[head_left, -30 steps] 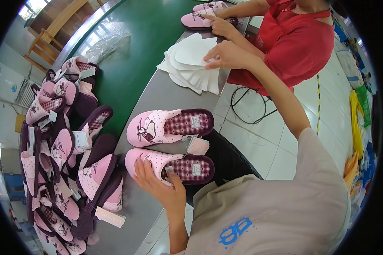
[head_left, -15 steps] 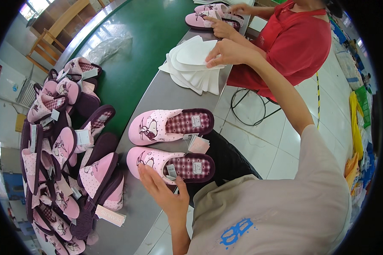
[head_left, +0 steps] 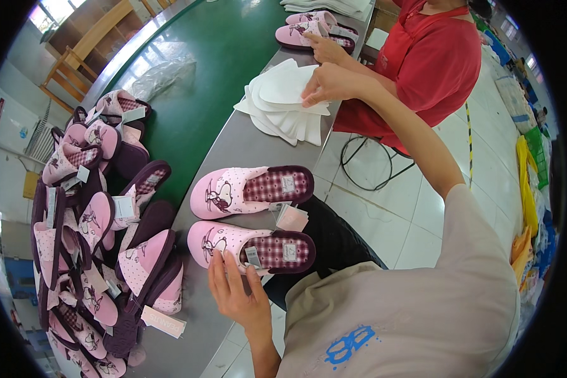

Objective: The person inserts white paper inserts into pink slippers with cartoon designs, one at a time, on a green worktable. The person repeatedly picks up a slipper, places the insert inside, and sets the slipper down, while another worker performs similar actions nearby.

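A pair of pink slippers with dark plaid insoles lies side by side on the grey table edge, the upper slipper (head_left: 217, 195) and the lower slipper (head_left: 208, 242). My left hand (head_left: 239, 299) rests against the near side of the lower slipper, fingers stretched and thumb apart. A folded paper tag (head_left: 292, 218) hangs between the two. Farther up, my right hand (head_left: 334, 85) pinches the edge of the top white toe-shaped insert (head_left: 283, 85) on a fanned stack of such inserts (head_left: 277, 120).
A heap of tagged pink slippers (head_left: 132, 258) covers the left side. Beyond it, clear plastic film (head_left: 160, 75) lies on the green tabletop (head_left: 227, 44). A co-worker in red (head_left: 435, 69) handles another slipper pair (head_left: 302, 34) at the far end, beside a stool (head_left: 375, 164).
My right hand has shifted slightly left and down, its fingers now closer on the top insert. My left hand has slid a little lower along the slipper. The co-worker has leaned left.
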Action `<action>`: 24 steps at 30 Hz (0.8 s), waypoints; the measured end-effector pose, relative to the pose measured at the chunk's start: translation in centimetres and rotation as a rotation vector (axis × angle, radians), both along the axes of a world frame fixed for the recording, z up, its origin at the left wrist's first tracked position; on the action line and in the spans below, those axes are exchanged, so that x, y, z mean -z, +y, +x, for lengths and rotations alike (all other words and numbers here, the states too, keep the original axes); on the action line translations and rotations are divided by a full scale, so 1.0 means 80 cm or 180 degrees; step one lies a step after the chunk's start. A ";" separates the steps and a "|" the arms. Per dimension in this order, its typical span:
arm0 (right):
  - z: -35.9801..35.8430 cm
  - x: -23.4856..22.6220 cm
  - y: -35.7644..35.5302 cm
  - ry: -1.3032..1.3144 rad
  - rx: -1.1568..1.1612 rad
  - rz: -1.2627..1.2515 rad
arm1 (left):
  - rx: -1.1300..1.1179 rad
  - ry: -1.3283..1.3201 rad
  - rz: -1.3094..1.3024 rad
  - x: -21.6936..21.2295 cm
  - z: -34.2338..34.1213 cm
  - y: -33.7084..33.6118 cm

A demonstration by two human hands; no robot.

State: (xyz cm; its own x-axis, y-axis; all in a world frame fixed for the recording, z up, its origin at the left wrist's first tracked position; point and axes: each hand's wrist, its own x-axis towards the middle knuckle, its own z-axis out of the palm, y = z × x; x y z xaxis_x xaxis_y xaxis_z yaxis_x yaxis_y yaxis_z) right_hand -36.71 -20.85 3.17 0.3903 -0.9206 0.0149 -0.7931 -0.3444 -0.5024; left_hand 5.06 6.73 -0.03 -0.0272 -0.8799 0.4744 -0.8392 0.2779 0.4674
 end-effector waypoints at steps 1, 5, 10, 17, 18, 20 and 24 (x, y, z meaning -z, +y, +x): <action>0.000 0.000 0.000 0.0022 -0.0069 -0.0042 | -0.0005 -0.0001 -0.0011 0.000 0.000 0.000; 0.009 -0.002 0.001 0.0554 -0.0149 -0.0438 | -0.0052 0.0014 -0.0038 0.001 -0.005 -0.003; 0.041 0.016 0.031 0.1562 0.0264 -0.0949 | -0.0088 -0.0039 -0.0075 0.001 -0.006 -0.022; 0.068 -0.031 0.114 -0.0177 0.0232 -0.3085 | 0.0150 0.0123 -0.0089 -0.006 0.011 -0.032; 0.084 -0.045 0.146 -0.0530 0.0219 -0.2977 | 0.0229 0.0387 -0.0070 -0.013 0.013 -0.030; 0.111 -0.057 0.214 -0.1362 0.0568 -0.1334 | 0.0605 0.1341 -0.0086 -0.022 0.009 -0.033; 0.159 -0.042 0.281 -0.2487 0.0247 -0.0091 | 0.1448 0.3286 0.0325 -0.036 -0.018 -0.042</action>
